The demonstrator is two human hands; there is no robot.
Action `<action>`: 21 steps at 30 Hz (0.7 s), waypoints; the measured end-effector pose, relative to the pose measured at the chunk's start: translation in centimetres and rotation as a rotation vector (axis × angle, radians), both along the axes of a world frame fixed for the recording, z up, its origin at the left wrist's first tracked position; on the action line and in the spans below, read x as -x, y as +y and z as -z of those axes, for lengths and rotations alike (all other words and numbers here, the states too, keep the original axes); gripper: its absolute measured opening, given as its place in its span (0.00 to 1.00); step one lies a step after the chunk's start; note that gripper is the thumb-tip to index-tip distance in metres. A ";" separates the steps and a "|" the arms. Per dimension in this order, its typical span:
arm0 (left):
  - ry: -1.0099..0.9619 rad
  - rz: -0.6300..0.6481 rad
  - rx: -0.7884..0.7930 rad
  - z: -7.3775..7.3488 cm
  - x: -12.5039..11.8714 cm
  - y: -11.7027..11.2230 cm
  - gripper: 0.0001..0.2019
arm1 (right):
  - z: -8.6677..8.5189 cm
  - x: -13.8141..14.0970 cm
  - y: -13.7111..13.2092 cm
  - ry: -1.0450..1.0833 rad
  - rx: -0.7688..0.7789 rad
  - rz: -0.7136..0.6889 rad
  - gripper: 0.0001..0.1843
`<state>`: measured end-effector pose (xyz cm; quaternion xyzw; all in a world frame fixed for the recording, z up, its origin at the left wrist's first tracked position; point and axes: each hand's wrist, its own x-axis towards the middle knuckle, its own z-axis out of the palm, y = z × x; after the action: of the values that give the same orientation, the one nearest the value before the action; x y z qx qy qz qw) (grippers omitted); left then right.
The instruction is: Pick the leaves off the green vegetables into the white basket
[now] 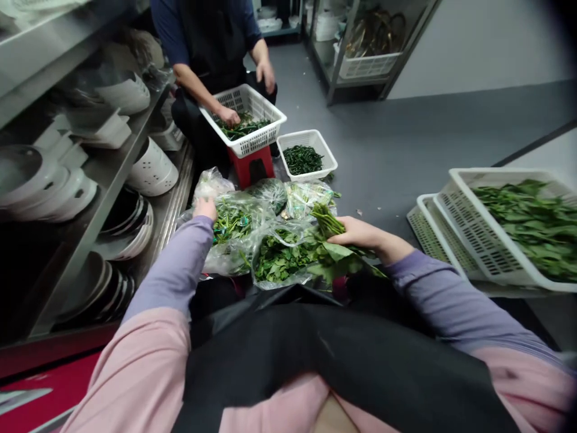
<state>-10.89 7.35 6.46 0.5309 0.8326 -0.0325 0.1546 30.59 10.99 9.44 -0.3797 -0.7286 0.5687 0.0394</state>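
My right hand (356, 233) is closed round a bunch of leafy green stems (328, 220), cut ends pointing away, leaves hanging over an open plastic bag of greens (279, 255). My left hand (205, 208) reaches out to another clear plastic bag of greens (232, 224) and rests on its far edge; its fingers are hidden behind the bag's top. Both arms wear lilac sleeves over a pink top and black apron.
A person opposite sorts greens in a white basket (252, 117) on a red stool (250, 165). A smaller white basket (306, 155) sits on the grey floor. Stacked white baskets (491, 240) of leaves are at my right. Steel shelves (112, 174) of white dishes stand left.
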 end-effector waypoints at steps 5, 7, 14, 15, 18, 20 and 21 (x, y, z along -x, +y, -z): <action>-1.082 0.405 -0.081 -0.7 -11.9 -3.6 0.38 | 1.6 3.1 -2.0 0.170 0.254 -0.133 0.25; -1.403 0.519 -0.088 -0.9 -16.1 -5.5 0.41 | 1.7 4.5 -3.2 0.170 0.288 -0.280 0.26; -1.694 0.449 -0.434 -1.4 -17.8 -9.1 0.17 | -0.8 7.0 -5.4 0.104 -0.037 -0.334 0.33; -1.694 0.404 -0.499 -1.2 -17.3 -9.2 0.15 | -1.0 7.2 -5.6 0.093 -0.161 -0.281 0.33; -1.725 0.243 -0.662 -0.6 -15.8 -9.3 0.11 | -0.9 7.9 -6.4 0.103 -0.517 -0.077 0.27; -1.763 0.183 -0.709 -0.4 -15.0 -9.3 0.09 | -0.6 8.5 -6.9 0.112 -0.688 -0.025 0.21; -1.773 0.171 -0.718 -0.3 -14.6 -9.3 0.09 | -0.4 8.9 -7.1 0.108 -0.755 -0.027 0.18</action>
<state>3.71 -1.99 6.80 0.4371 0.3314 0.6266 0.5536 21.69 3.93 9.80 -0.2981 -0.8886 0.2802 0.2073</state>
